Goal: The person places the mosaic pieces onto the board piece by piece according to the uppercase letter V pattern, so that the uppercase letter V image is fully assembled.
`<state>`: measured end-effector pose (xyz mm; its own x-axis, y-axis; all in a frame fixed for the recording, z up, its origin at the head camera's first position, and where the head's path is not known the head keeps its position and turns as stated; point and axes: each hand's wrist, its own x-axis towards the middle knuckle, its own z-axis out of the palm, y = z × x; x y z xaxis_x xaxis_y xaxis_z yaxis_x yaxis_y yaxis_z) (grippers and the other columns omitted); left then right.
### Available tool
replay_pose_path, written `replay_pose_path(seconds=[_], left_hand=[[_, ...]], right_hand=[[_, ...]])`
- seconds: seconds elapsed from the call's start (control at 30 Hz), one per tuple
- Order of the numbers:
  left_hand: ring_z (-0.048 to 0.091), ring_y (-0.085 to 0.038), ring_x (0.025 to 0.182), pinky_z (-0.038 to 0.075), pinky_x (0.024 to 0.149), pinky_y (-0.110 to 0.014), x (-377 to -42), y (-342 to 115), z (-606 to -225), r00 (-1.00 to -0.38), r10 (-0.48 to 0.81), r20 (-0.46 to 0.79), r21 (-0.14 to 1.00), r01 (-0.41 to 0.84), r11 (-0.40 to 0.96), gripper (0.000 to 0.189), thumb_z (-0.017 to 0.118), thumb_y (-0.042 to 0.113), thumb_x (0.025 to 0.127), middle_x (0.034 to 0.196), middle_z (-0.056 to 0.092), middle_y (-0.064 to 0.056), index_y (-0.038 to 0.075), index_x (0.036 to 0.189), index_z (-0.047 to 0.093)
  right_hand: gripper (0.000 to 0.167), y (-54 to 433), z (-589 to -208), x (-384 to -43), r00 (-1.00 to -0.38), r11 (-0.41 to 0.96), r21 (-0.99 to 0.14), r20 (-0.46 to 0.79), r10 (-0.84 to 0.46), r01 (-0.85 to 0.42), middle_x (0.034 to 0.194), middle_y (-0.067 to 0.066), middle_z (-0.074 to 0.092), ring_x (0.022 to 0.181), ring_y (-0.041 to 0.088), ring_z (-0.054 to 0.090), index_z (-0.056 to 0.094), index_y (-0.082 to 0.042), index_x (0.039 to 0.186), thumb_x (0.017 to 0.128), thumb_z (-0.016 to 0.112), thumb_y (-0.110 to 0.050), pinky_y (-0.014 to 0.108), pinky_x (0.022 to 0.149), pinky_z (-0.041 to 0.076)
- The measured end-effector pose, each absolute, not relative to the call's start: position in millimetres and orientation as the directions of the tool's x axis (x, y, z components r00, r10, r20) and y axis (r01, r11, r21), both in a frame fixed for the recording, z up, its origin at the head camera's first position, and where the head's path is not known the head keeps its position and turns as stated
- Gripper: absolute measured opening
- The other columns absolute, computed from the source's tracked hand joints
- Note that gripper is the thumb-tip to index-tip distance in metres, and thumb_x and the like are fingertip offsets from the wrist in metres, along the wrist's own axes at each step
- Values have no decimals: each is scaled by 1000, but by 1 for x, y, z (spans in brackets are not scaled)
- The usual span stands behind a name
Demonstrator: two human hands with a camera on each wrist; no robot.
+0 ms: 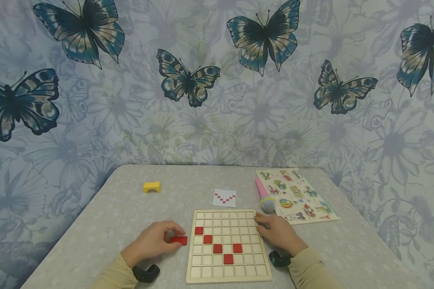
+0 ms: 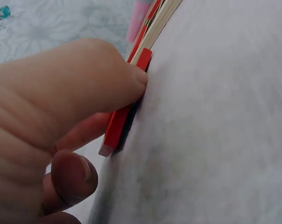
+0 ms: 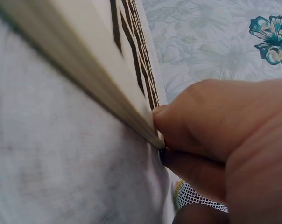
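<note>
My left hand (image 1: 155, 241) is left of a square wooden grid board (image 1: 202, 271), pinching a flat red tile (image 1: 179, 240) between thumb and fingers. In the left wrist view, the thumb lies along the red tile (image 2: 118, 126) close over the table. Five squares of the board hold red tiles: four step down rightward from a left-side tile (image 1: 199, 230), and another (image 1: 237, 248) sits one row up on the right. My right hand (image 1: 276, 233) pinches the board's far right corner; in the right wrist view its thumb is on top of the board (image 3: 99, 79), with a finger below.
Behind the board lies a small pattern card (image 1: 224, 198) with red squares in a V. A pink microphone (image 1: 264, 194) rests by a picture puzzle board (image 1: 300, 196) at the back right. A yellow arch block (image 1: 152, 187) stands at the back left, on the pale tablecloth (image 1: 105, 216).
</note>
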<state>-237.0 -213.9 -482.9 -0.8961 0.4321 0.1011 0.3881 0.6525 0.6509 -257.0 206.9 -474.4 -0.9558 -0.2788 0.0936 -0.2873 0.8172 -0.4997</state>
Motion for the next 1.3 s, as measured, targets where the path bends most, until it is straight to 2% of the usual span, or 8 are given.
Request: replay_pose_path(seconds=[0.23, 0.63, 0.9, 1.13, 1.3], left_hand=[[52, -2, 60, 45, 55, -24, -238, -218, -483, -903, 418, 99, 615, 386, 688, 32, 87, 29, 82, 104, 69, 13, 30, 111, 74], [52, -4, 58, 44, 52, -24, -238, -218, -484, -899, 426, 97, 656, 380, 652, 26, 85, 30, 85, 104, 71, 11, 31, 109, 75], [52, -4, 57, 43, 51, -23, -237, -216, -483, -899, 423, 109, 651, 386, 653, 24, 84, 27, 86, 101, 70, 11, 31, 108, 75], [51, -3, 56, 43, 49, -24, -238, -216, -485, -894, 425, 143, 660, 406, 632, 22, 84, 28, 87, 98, 70, 11, 33, 106, 75], [50, -3, 54, 44, 49, -24, -238, -217, -486, -889, 426, 168, 680, 417, 603, 19, 84, 27, 88, 93, 71, 12, 34, 103, 75]], right_hand=[[38, 207, -476, -258, -956, 818, -500, 93, -277, -286, 144, -4, 62, 131, 28, 61, 71, -15, 133, 97, 72, -27, 51, 102, 50], [38, 208, -478, -260, -955, 821, -488, 110, -277, -295, 143, -4, 63, 129, 27, 62, 71, -15, 133, 97, 71, -27, 50, 99, 52], [38, 208, -477, -259, -956, 813, -506, 103, -274, -288, 143, -4, 63, 135, 30, 57, 71, -14, 132, 97, 72, -27, 53, 103, 49], [38, 209, -479, -260, -950, 816, -489, 116, -290, -309, 143, -4, 63, 125, 24, 65, 71, -14, 133, 97, 72, -28, 48, 96, 54], [38, 210, -479, -261, -948, 810, -495, 111, -300, -314, 144, -2, 63, 132, 27, 60, 71, -13, 133, 97, 71, -27, 51, 102, 51]])
